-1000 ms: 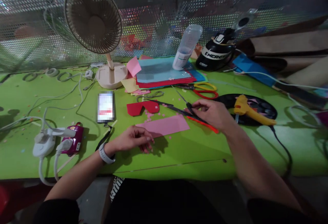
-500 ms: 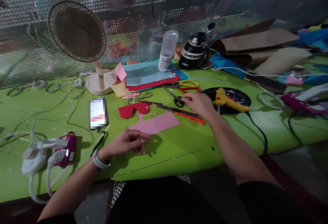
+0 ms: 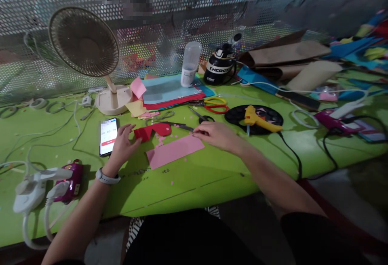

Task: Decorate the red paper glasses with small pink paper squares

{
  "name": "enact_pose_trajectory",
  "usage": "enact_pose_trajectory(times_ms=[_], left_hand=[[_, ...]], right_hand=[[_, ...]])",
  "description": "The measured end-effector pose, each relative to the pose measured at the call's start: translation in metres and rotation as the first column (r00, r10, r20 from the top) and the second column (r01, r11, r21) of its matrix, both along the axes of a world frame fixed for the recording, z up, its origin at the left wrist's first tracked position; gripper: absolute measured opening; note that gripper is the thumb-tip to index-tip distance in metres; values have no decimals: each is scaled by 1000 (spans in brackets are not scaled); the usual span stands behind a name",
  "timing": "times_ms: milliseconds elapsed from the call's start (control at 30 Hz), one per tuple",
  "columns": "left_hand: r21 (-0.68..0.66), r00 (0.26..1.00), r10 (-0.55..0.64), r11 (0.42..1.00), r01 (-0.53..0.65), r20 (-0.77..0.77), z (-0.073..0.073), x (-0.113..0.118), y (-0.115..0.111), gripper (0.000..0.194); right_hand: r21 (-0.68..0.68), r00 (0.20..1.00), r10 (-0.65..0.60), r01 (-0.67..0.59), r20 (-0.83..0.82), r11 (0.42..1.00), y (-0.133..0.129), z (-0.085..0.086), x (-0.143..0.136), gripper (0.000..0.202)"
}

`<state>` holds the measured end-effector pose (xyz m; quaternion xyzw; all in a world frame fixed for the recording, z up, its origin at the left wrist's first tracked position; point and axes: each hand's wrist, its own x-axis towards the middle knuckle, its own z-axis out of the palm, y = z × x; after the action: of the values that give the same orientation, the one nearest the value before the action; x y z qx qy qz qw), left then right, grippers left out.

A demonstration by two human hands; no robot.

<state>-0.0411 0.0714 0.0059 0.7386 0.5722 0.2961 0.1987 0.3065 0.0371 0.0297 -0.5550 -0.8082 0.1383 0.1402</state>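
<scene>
My left hand [image 3: 123, 144] is at the left end of a red paper cutout [image 3: 163, 129], thumb and fingers apart. Its thumb is close to the red edge; whether they touch, I cannot tell. Below the cutout lies a pink paper strip [image 3: 174, 151]. My right hand [image 3: 216, 135] is over the strip's right end, fingertips pressed together; what they grip, if anything, is hidden. A dark, thin-bladed tool [image 3: 183, 126] runs under this hand, its other end covered. Black-handled scissors [image 3: 203, 117] lie just behind the right hand.
A phone [image 3: 107, 137] is beside my left wrist, with purple plug adapters [image 3: 71, 182] nearer. A yellow glue gun [image 3: 257, 120] rests on a black tray [image 3: 235, 115] at right. Behind are a fan [image 3: 85, 43], paper sheets [image 3: 169, 89], a clear bottle [image 3: 189, 65] and yellow-red scissors [image 3: 216, 105].
My right hand has left the black-handled scissors and moved left to the pink strip's right end. My left hand has gone from the strip up and left to the red cutout.
</scene>
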Motion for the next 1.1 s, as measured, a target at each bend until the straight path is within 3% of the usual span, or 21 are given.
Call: enact_pose_trajectory(times_ms=[167,267,333,400,567,667,867,1000,1100], left_hand=[[-112,998,-60,992,59,-4,-7,-3,5,55],[-110,998,-66,992,66,5,-10,-2,7,52],[-121,997,-67,990,70,31,-11,-1,6,52],[-137,997,-63,988,69,50,-10,0,6,53],[-135,998,51,990,-44,46,-6,4,5,52],[-195,996,86,978,-78,36,-6,5,6,52],[-353,999,-6,935,22,47,-5,4,4,55],[-386,986,-86,913,136,145,-7,4,2,36],[-405,976,-69,902,149,205,-11,2,3,27]], right_hand=[[-4,1000,-29,29,11,1000,-8,10,18,23],[51,976,-181,175,125,983,-10,16,50,29],[102,903,-333,318,270,943,-8,17,81,35],[49,776,-437,468,454,882,-5,14,113,44],[-66,691,-449,581,566,811,3,-11,160,43],[-58,675,-460,595,577,801,4,-22,166,46],[-26,690,-511,607,513,794,5,-28,177,46],[-8,750,-551,595,367,804,8,-29,182,20],[17,779,-564,582,275,813,9,-27,179,26]])
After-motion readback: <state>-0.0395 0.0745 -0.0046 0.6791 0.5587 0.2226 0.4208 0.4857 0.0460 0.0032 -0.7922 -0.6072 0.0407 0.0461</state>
